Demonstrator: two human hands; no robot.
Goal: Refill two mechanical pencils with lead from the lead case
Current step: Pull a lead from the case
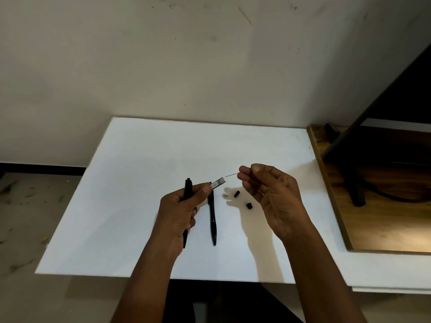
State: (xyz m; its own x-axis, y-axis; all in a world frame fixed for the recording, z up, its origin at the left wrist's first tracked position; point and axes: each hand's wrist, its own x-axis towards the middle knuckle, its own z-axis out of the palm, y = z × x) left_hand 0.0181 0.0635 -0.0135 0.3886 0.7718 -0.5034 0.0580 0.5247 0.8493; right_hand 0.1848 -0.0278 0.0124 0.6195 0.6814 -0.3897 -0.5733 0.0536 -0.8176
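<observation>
My left hand (180, 210) grips a black mechanical pencil (188, 188) upright-tilted, and pinches a small clear lead case (218, 183) between thumb and forefinger. My right hand (268, 190) pinches a thin lead (231, 175) whose tip points at the case's open end. A second black pencil (212, 217) lies flat on the white table (130, 206) between my hands. Two small black caps (237, 193) (249, 205) and a tiny white piece (225, 195) rest on the table below my right hand.
A wall rises behind the table. To the right stands a wooden surface (377, 229) with a dark frame (356, 183) on it. The floor (23, 229) lies to the left, below the table's edge.
</observation>
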